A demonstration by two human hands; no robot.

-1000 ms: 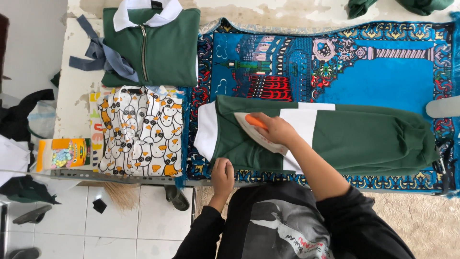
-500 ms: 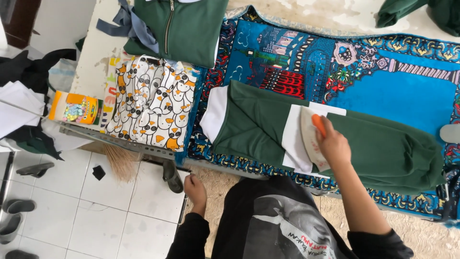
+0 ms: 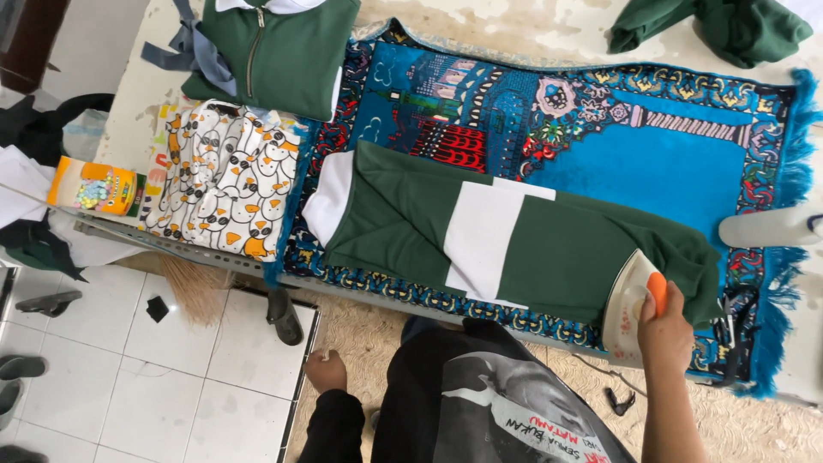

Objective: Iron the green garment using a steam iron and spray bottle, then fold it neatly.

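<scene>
One blue patterned mat (image 3: pixel 669 163) covers most of the table (image 3: pixel 514 26), its fringe hanging off the right end. On it lies a long green garment (image 3: pixel 557 253) with a white band across its middle and a white collar at its left end; it stretches left to right along the near edge of the mat and lies flat apart from some bunching at the right end. Left of the mat sits a folded white cloth printed with orange-and-black cartoon birds (image 3: pixel 223 184), and beyond that, at the far left, a folded green zip-up top (image 3: pixel 279 51). Another crumpled green garment (image 3: pixel 711 30) lies at the far right corner. At the near left edge rests a small oblong box (image 3: pixel 94 187), orange and yellow with a pale speckled patch on its face.

The right hand (image 3: pixel 664 330) is closed around the orange handle of a cream-coloured iron (image 3: pixel 626 304), which stands on the garment's near right end. The left hand (image 3: pixel 326 373) hangs below the table edge, fingers loosely curled, holding nothing.
</scene>
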